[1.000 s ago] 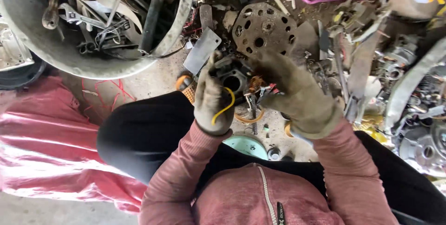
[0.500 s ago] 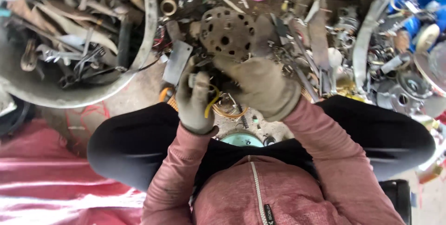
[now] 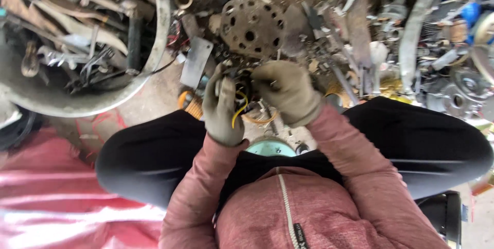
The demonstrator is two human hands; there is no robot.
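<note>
Two gloved hands hold one small dark metal part [image 3: 241,82] between them, above the person's knees. The left hand [image 3: 222,107] wraps its fingers around the left side of the part. The right hand [image 3: 289,92] curls over the right side from above, fingers bent tight on it. The part sits in the gap between the two palms, mostly hidden, so which way it points cannot be told. One yellow wire [image 3: 237,109] hangs down from it in a curve, and its long line runs from the part toward the person. One orange wire loop [image 3: 261,119] shows just below the right hand.

Past the hands lies one round rusty disc [image 3: 251,27] with many holes. Beside it lies one flat grey metal plate [image 3: 196,62], tilted. On the left stands one big grey tub [image 3: 49,100] full of old tools. One pale green round lid [image 3: 271,147] peeks out between the knees.
</note>
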